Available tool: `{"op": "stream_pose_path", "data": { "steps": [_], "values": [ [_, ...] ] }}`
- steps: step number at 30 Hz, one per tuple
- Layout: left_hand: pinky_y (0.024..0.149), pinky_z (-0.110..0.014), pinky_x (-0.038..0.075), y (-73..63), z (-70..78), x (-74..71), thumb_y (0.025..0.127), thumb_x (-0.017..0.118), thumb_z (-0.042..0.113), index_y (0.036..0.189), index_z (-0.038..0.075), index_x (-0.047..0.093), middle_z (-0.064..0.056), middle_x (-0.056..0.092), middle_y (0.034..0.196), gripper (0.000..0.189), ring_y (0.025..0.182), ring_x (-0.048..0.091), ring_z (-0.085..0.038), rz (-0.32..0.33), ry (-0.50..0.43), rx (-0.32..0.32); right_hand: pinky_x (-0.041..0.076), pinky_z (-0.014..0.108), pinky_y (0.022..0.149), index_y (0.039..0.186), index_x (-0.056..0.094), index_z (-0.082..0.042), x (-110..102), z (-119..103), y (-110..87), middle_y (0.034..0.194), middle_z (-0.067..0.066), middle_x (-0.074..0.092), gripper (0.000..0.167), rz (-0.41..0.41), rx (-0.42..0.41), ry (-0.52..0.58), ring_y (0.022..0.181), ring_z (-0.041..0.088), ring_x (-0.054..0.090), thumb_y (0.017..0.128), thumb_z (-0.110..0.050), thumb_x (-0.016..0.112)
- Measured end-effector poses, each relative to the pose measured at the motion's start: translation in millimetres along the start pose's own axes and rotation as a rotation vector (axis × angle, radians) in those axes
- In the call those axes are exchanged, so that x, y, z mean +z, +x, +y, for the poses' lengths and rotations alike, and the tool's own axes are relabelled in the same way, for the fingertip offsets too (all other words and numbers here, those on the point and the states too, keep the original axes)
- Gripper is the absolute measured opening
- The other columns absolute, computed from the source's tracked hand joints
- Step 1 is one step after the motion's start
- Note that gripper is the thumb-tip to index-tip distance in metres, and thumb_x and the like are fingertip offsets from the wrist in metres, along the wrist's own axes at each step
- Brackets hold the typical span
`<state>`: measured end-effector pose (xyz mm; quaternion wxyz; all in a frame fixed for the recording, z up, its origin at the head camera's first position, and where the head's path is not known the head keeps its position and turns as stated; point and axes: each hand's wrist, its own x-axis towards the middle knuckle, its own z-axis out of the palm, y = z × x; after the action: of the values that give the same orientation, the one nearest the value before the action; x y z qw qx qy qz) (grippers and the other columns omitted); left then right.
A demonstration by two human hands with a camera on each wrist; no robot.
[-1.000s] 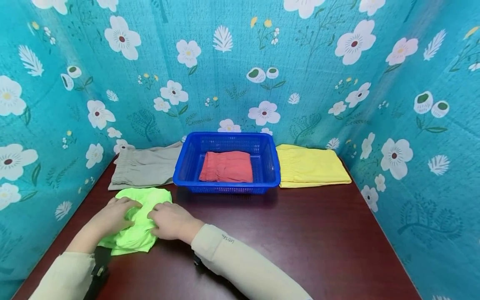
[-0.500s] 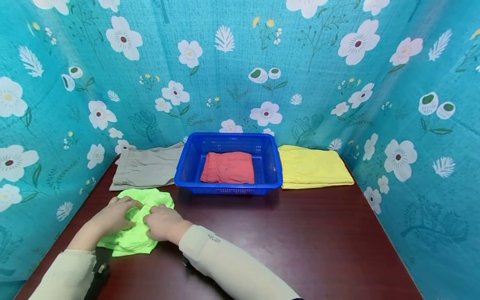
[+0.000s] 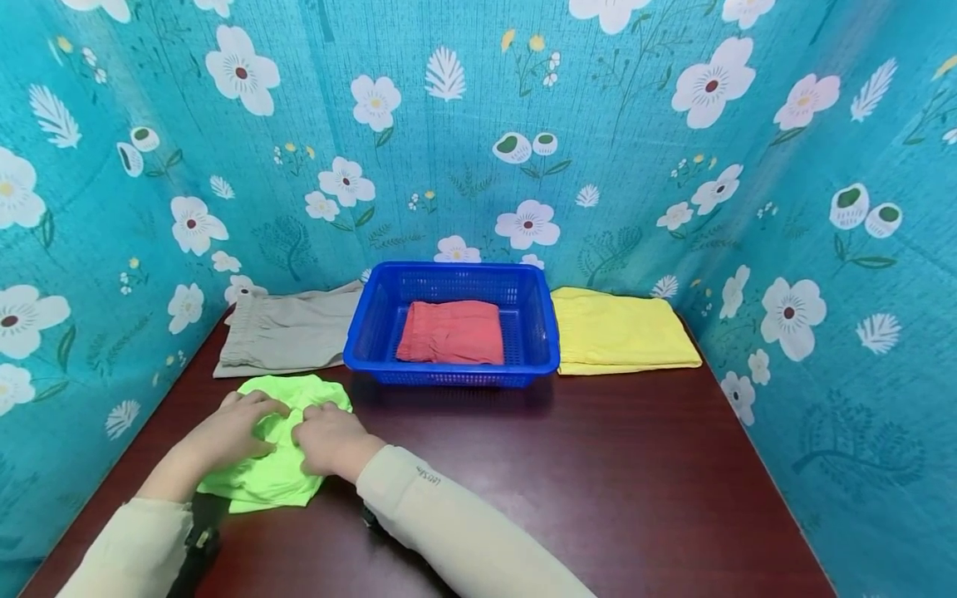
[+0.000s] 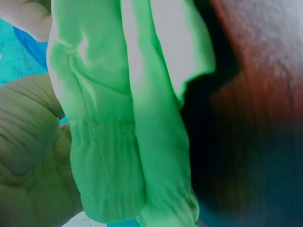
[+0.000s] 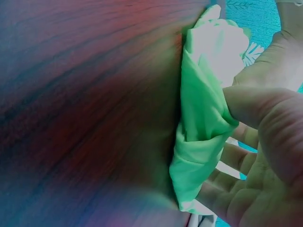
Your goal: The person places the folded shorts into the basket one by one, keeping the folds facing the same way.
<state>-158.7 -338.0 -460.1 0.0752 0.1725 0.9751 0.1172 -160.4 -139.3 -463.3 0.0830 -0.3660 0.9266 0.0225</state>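
A bright lime-green pair of shorts, with a gathered elastic band visible in the left wrist view, lies bunched on the left side of the table. On its left part rests my left hand, fingers spread over the fabric and thumb apart from them. My right hand pinches the right side with curled fingers. In the right wrist view, the right thumb presses the near face of the green cloth, and the other fingers are partly hidden behind it. The left palm shows beside the cloth in the left wrist view.
A blue plastic basket stands at the back centre, holding a folded red garment. To its left lies a folded grey garment, to its right a folded yellow one. Flowered turquoise cloth walls the dark red table.
My right hand has shifted slightly left and its fingers are more curled into the green shorts. The right edge of the fabric has spread a little rightward. My left hand stays nearly still.
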Motion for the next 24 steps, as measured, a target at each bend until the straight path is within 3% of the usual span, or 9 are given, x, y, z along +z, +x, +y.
{"op": "stream_pose_path", "data": {
  "steps": [7,12,24],
  "values": [
    [0.078,-0.054,0.048,3.6,13.5,2.6,0.077,0.089,0.020,0.122,0.017,0.071,-0.012,0.062,0.123,0.048,0.103,0.049,-0.034,0.012,0.019,0.023,0.047,0.023,0.087,0.117,0.070,-0.040,-5.3,5.8,-12.5,0.121,-0.015,0.056,0.033,-0.006,0.023,-0.007,0.110,0.010,0.050,0.086,-0.045,0.078],
    [0.081,-0.048,0.049,5.5,21.9,6.3,0.078,0.089,0.019,0.121,0.016,0.072,-0.009,0.063,0.120,0.046,0.102,0.048,-0.031,0.037,0.023,0.036,0.049,0.025,0.084,0.116,0.071,-0.039,-7.6,13.2,-21.3,0.119,-0.014,0.056,0.033,-0.001,0.022,0.007,0.109,0.010,0.051,0.085,-0.045,0.080],
    [0.079,-0.046,0.051,7.5,43.8,7.2,0.078,0.089,0.018,0.119,0.016,0.072,-0.007,0.062,0.117,0.045,0.101,0.046,-0.031,-0.001,0.025,0.033,0.049,0.025,0.086,0.117,0.071,-0.040,-4.8,19.1,-32.1,0.125,-0.013,0.055,0.034,-0.034,0.035,-0.003,0.110,0.012,0.049,0.085,-0.046,0.080]
  ]
}}
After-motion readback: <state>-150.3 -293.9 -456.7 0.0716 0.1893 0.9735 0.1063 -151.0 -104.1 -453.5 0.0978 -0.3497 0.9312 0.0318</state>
